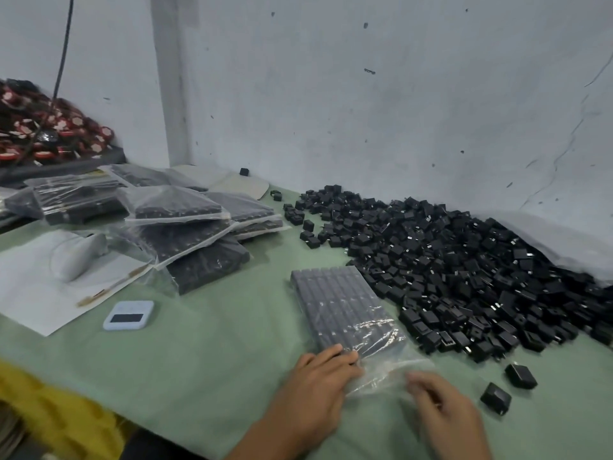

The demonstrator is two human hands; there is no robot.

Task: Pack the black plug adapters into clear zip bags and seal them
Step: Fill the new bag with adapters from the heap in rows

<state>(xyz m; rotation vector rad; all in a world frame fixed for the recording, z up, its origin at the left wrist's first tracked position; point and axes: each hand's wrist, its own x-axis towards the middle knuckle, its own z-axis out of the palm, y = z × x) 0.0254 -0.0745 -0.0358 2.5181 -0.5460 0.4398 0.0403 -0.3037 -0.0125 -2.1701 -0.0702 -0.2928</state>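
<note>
Far left, on a dark raised ledge: a heap of red-and-white round pieces with a black cable hanging down over it. On the pale green table cloth: a flat stack of empty clear plastic bags, a small white digital timer with a dark screen, and behind them a pile of filled clear zip bags of black adapters. Centre: the clear zip bag packed with rows of black plug adapters, lying flat, its open mouth toward the person. The left hand rests on the bag's near end, fingers lightly curled over the last row of adapters — grasping or merely pressing, it cannot be told. The right hand, blurred, lies at the bag's loose mouth; its finger state cannot be told. Right: a large heap of loose black plug adapters — with two stray black adapters near the right hand
</note>
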